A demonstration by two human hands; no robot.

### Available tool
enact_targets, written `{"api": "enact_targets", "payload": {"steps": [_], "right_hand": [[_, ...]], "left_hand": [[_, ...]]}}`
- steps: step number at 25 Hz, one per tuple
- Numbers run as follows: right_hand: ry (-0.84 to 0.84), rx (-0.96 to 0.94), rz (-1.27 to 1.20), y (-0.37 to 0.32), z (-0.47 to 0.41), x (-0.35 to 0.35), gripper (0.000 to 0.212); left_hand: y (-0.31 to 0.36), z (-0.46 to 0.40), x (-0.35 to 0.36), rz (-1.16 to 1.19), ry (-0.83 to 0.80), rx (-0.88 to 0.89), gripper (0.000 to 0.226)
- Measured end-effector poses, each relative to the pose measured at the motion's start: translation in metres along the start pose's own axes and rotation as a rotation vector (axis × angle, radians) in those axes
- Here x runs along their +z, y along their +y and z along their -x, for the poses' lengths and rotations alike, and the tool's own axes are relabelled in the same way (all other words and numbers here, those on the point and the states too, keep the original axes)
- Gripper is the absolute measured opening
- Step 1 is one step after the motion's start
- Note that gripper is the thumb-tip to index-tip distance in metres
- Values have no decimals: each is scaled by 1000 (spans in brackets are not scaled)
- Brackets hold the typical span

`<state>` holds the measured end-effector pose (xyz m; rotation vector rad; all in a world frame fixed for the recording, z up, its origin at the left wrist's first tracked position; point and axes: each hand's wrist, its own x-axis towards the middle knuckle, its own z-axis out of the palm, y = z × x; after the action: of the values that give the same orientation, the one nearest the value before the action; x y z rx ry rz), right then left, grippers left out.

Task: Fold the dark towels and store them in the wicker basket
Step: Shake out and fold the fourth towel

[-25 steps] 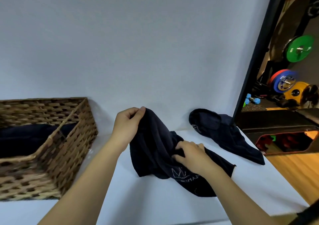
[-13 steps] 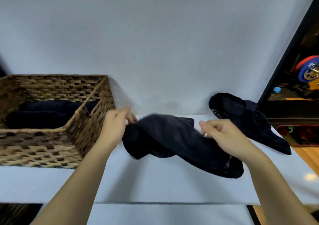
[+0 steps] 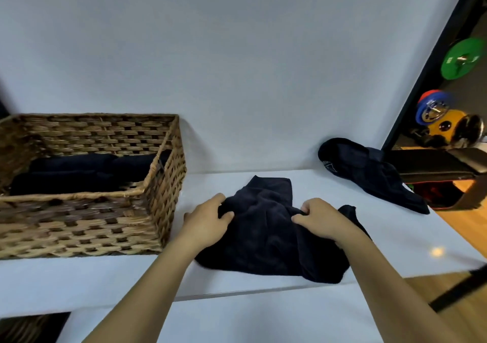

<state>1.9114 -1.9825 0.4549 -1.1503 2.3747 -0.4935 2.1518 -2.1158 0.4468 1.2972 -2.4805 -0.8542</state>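
1. The dark towel (image 3: 268, 226), lifted half a second ago, is now laid crumpled on the desk (image 3: 395, 240) at frame centre.
2. Its upper fabric is pinched by both hands: left hand (image 3: 208, 221), right hand (image 3: 320, 220).
3. The wicker basket (image 3: 158, 184) sits left, nearer the left hand.

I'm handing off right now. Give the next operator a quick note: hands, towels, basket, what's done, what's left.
Left hand and right hand each pinch the rumpled dark towel lying on the white table.
Wicker basket sits to the left, with folded dark towels already inside.
One more crumpled towel waits at the back right by the wall.
Left: fold this towel, put it in the basket, then the last one.
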Motion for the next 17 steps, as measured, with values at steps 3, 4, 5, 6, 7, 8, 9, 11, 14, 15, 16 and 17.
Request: {"api": "enact_targets", "payload": {"steps": [3,4,5,6,7,8,9,11,14,15,16,17], "right_hand": [[477,-94,-567,-10,16,-19,21],[614,-111,-727,-15,21,-30,15],[665,-121,-782,-20,25,-38,11],[642,-138,-735,-21,28,-41,8],[573,-144,-613,-20,30,-40,11],[481,-123,-476,-17,32,-32,17],[409,-77,-379,-14,35,-23,23],[369,-4,-384,-6,40,-5,27],[499,-75,-434,-16,52,22,14],[496,-162,-411,-25,58,32,7],[441,-268,-369,-36,64,43,5],[363,-379,-321,-47,71,54,12]], "left_hand": [[17,-4,-23,336,356,159,11],[23,-8,-30,401,474,202,15],[29,-12,-37,408,534,233,22],[32,-16,-40,359,521,242,31],[32,-20,-39,265,449,213,41],[32,-20,-33,151,351,159,50],[28,-15,-22,58,246,112,56],[20,1,4,7,162,102,55],[13,20,29,251,181,163,28],[17,24,31,435,94,119,30],[22,29,32,631,-35,62,39],[27,34,33,786,-156,15,48]]}}
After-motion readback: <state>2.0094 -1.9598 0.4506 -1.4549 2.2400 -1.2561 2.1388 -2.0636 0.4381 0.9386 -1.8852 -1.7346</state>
